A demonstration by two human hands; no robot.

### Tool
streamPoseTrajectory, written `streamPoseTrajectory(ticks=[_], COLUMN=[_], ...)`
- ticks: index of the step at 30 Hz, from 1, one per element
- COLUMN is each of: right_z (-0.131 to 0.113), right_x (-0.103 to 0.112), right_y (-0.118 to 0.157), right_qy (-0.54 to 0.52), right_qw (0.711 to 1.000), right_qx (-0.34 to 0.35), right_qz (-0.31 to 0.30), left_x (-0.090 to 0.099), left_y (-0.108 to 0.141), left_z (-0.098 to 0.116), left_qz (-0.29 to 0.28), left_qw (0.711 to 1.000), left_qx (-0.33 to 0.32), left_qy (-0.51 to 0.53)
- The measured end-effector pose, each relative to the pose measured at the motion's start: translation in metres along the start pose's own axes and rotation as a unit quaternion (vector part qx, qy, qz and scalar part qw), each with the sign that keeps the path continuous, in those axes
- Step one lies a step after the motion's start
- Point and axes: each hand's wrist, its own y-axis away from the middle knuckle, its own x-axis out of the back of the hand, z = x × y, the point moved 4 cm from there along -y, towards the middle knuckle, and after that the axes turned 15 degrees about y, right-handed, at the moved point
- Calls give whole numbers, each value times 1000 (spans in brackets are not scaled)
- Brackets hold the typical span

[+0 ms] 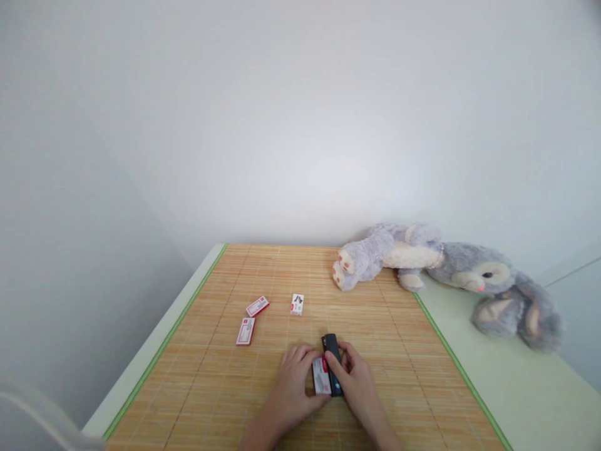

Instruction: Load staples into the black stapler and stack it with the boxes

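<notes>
Near the front middle of the bamboo mat, my left hand has its thumb and fingers closed around the ends of a small white and red box. Right beside that box lies a black stapler, its long side against the box. My right hand grips the stapler from the right, thumb on top and fingers curled at its far side. The underside of the stapler is hidden.
Two red and white boxes lie left of centre on the bamboo mat. A small white box stands beyond my hands. A grey plush rabbit stretches across the back right, against the wall.
</notes>
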Motion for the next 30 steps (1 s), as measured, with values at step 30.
streamPoseTrajectory(ticks=[30], right_z=[2], right_x=[2], right_y=[1], right_qy=[0], right_qw=[999], right_qx=[-17], right_qz=[36], left_x=[127], left_y=[0], left_z=[-77], left_qz=[176], left_qw=[950], left_qx=[-7], left_qy=[-258])
